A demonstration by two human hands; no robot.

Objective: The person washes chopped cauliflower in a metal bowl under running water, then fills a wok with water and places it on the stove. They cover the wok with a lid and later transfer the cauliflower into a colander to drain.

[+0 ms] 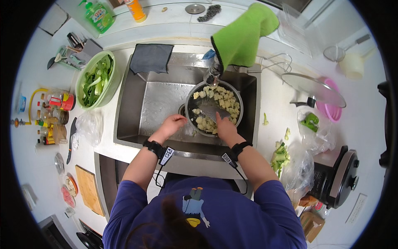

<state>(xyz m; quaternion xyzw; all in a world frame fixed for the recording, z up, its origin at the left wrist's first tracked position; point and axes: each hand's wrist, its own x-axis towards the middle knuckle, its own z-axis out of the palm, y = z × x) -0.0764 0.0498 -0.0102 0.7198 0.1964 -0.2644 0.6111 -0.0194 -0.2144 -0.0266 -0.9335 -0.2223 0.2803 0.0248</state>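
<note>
A round metal pot (187, 117) stands in the right half of the stainless steel sink (161, 98). Pale cauliflower florets (229, 101) lie around its inside. My right hand (226, 128) reaches over the near right rim, index finger stretched along a broad metal blade (213, 111), apparently a kitchen cleaver's. Its handle is hidden by the hand. Left of the pot, my left hand (172, 125) hovers with curled fingers, tips close to the rim; whether it pinches something small cannot be told. The faucet (213, 76) ends above the pot's far rim.
A green towel (242, 37) hangs over the faucet. On the left are a basket (115, 77) of leafy greens, a knife (71, 140) and a wooden cutting board (89, 190). Rightward are a glass lid (314, 85), cauliflower trimmings (280, 157), plastic bags (297, 171) and an electric cooker (340, 179).
</note>
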